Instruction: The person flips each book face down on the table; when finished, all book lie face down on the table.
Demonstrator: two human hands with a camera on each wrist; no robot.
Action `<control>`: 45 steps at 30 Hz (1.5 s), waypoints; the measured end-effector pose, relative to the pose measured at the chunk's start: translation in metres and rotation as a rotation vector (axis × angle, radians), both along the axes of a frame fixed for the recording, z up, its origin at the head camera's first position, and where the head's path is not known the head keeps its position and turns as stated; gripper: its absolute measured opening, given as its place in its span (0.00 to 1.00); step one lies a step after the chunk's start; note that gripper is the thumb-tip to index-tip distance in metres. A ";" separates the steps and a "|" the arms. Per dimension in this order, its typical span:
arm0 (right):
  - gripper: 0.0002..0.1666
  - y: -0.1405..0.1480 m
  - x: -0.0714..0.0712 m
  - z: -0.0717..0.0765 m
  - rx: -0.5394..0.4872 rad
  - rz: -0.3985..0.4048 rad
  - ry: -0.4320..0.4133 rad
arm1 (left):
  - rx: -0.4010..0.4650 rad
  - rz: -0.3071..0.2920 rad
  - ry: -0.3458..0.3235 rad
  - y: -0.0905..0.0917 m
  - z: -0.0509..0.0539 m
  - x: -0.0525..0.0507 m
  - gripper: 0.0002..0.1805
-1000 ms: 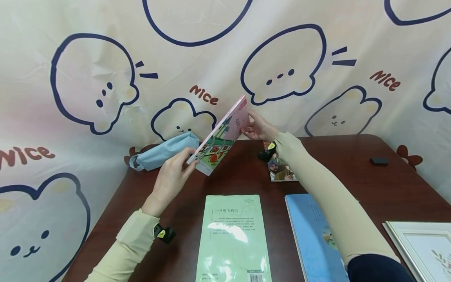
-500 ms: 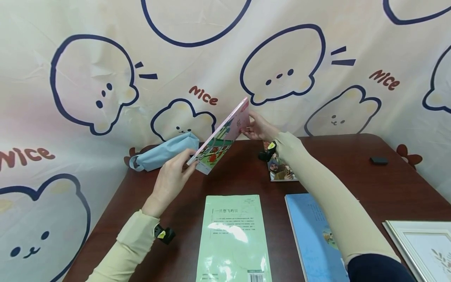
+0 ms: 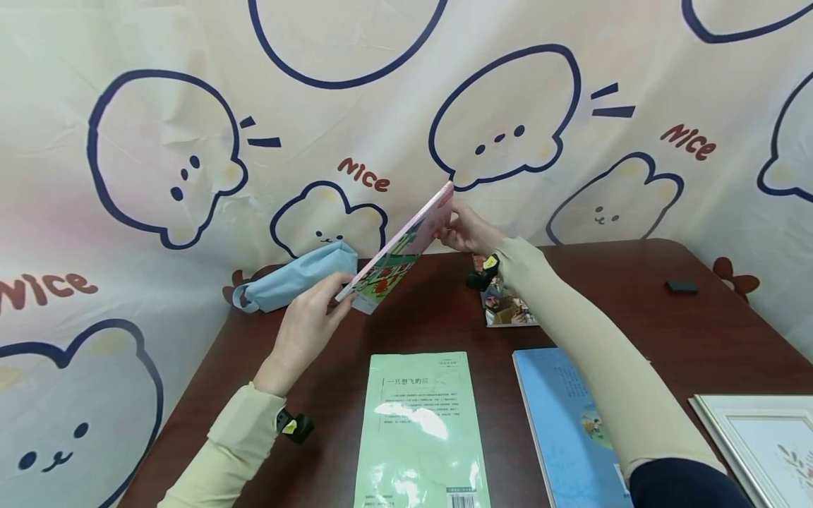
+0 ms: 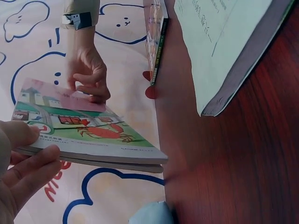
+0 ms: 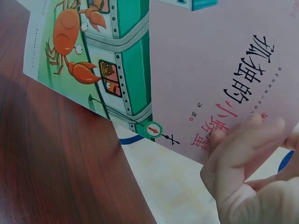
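A thin pink picture book (image 3: 406,247) with a red crab and a green train on its cover is held tilted in the air above the far part of the table. My left hand (image 3: 311,321) pinches its lower left end, thumb on the cover and fingers beneath, as the left wrist view shows at the book's edge (image 4: 93,156). At the upper right end my right hand (image 3: 468,229) grips the book, its curled fingers (image 5: 238,158) against the pink cover. Below lies a green book (image 3: 419,423), back cover up, with a blue book (image 3: 565,416) to its right, partly under my right forearm.
A light blue pouch (image 3: 298,275) lies at the back left, behind my left hand. Another illustrated book (image 3: 508,307) lies partly hidden behind my right wrist. A white picture frame (image 3: 762,444) is at the front right, and a small black object (image 3: 682,287) sits farther back.
The pink book's top end has sunk slightly and its cover has turned more edge-on to the head view. Both hands keep their hold and have hardly moved.
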State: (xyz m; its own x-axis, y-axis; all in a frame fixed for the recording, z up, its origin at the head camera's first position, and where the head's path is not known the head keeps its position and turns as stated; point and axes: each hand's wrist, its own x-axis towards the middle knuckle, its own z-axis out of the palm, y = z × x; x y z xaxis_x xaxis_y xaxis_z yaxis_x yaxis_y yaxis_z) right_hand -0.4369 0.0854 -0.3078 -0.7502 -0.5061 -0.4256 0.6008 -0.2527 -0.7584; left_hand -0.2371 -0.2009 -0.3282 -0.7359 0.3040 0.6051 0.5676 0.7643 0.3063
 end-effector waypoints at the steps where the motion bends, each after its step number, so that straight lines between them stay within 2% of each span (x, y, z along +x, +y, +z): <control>1: 0.33 0.000 0.000 0.000 0.000 -0.006 -0.002 | -0.005 -0.005 0.006 0.000 0.000 0.000 0.18; 5: 0.28 0.001 0.001 -0.003 0.020 -0.038 0.014 | -0.018 -0.018 0.031 0.000 -0.002 0.000 0.19; 11: 0.25 0.002 0.001 -0.008 -0.015 -0.102 0.009 | -0.035 -0.025 0.061 -0.002 -0.003 -0.001 0.22; 16: 0.23 0.003 -0.003 -0.013 -0.002 -0.116 0.022 | -0.037 -0.035 0.077 -0.003 -0.003 -0.002 0.22; 21: 0.23 0.006 -0.004 -0.017 -0.016 -0.085 0.120 | -0.024 -0.044 0.115 -0.005 -0.004 -0.003 0.20; 25: 0.22 0.010 -0.002 -0.017 -0.087 -0.050 0.160 | -0.014 -0.021 0.143 -0.005 -0.006 -0.003 0.19; 30: 0.12 0.013 0.006 -0.011 -0.178 -0.025 0.073 | 0.049 0.065 0.153 -0.004 -0.008 -0.002 0.15; 32: 0.08 0.014 0.011 -0.008 -0.133 -0.036 0.064 | 0.087 0.095 0.146 -0.004 -0.009 -0.001 0.15; 37: 0.08 0.014 0.025 -0.001 0.081 -0.072 0.151 | 0.148 0.123 0.128 -0.003 -0.006 -0.001 0.21; 41: 0.10 0.013 0.029 -0.002 0.099 -0.065 0.184 | 0.223 0.170 0.069 -0.002 -0.003 -0.002 0.27; 45: 0.11 0.012 0.027 -0.006 0.100 -0.062 0.227 | 0.353 0.232 -0.060 -0.003 -0.002 -0.002 0.30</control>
State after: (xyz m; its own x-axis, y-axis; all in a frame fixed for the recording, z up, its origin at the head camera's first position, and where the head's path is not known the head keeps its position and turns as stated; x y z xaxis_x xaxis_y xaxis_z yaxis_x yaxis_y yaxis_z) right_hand -0.4099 0.0977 -0.3135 -0.8603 -0.4202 -0.2886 0.3981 -0.2002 -0.8952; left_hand -0.2386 -0.2034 -0.3302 -0.7976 -0.0913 0.5963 0.3664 0.7119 0.5991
